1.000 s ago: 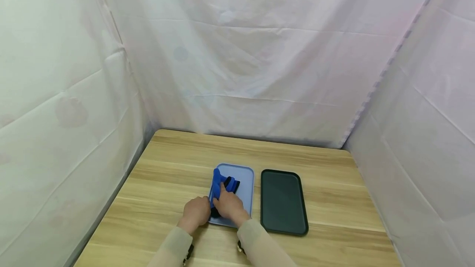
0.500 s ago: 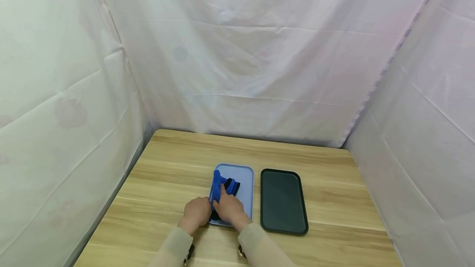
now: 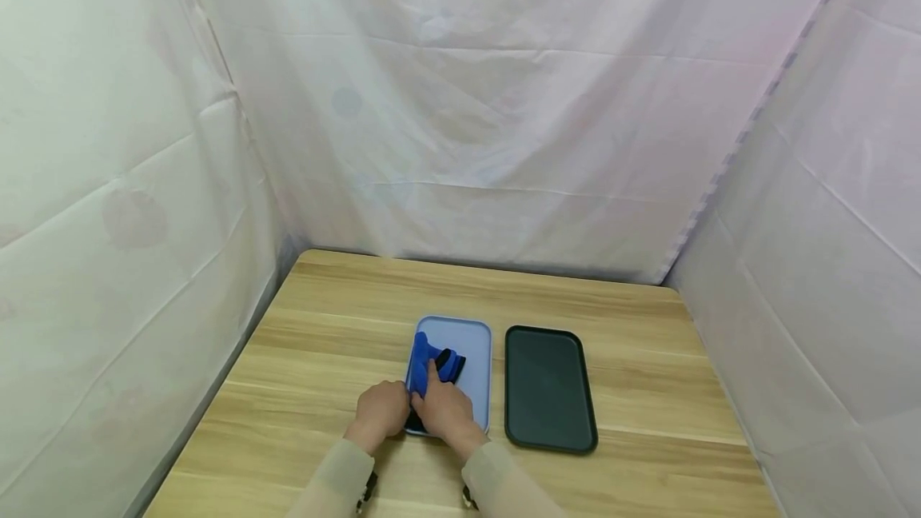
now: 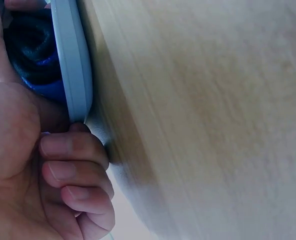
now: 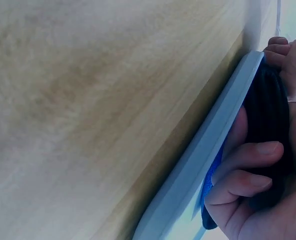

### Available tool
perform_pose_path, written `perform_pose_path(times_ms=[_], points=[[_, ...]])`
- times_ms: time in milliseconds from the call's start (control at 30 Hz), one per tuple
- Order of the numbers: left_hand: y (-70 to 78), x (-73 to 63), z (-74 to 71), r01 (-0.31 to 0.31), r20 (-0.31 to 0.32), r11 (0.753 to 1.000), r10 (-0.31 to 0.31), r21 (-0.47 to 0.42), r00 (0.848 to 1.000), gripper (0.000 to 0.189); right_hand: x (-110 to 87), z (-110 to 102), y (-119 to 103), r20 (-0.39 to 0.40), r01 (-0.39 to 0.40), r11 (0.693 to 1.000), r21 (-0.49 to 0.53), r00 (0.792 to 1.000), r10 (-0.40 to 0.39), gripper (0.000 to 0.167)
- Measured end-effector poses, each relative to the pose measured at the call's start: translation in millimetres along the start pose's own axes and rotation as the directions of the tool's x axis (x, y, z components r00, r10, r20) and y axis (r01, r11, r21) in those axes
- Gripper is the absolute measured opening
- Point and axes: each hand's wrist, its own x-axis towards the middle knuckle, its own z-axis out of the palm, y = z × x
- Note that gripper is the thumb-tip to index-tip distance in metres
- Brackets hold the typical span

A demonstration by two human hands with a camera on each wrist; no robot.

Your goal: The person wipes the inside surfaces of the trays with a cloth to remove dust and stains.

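A blue-and-black cloth (image 3: pixel 420 360) lies bunched along the left side of the light blue tray (image 3: pixel 475 338). From the left, my left hand (image 3: pixel 383 408) holds the cloth's near end; its lower fingers curl against the outside of the tray rim (image 4: pixel 77 65). The cloth's dark end (image 4: pixel 33 47) shows as a coil in the left wrist view. My right hand (image 3: pixel 444 408) grips the cloth from the right, its index finger stretched forward over the blue part. In the right wrist view, its fingers (image 5: pixel 248 155) bend around the black portion (image 5: pixel 268 115). Both hands partly hide the cloth.
A dark green tray (image 3: pixel 548 390) stands to the right of the blue one, a narrow strip of table between them. The wooden table (image 3: pixel 345 326) is enclosed by white curtains (image 3: pixel 468 126) at the back and both sides.
The far end of the cloth has drawn slightly toward the person, and its right-hand folds have shifted a little. Both hands keep nearly the same place.
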Motion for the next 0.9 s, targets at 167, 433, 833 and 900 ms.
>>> perform_pose_path(times_ms=[167, 433, 833, 900], points=[[0.0, 0.7, 0.8, 0.003, 0.008, 1.000, -0.003, 0.016, 1.000, 0.018, -3.1, 1, 8, 0.031, 0.020, 1.000, 0.023, 0.999, -0.020, 0.074], [0.1, 2.3, 4.0, 0.001, 0.003, 0.999, -0.001, 0.032, 1.000, 0.016, -4.5, -8, 18, 0.056, 0.035, 0.999, -0.017, 0.998, -0.034, 0.071], [1.7, 1.2, 2.5, 0.010, -0.001, 1.000, -0.010, 0.020, 1.000, 0.017, -8.1, -18, 32, 0.063, 0.040, 0.997, -0.064, 0.997, -0.036, 0.069], [1.9, 1.2, 2.2, 0.014, -0.002, 1.000, -0.014, 0.020, 1.000, 0.017, -8.5, -21, 35, 0.072, 0.041, 0.997, -0.071, 0.997, -0.036, 0.068]])
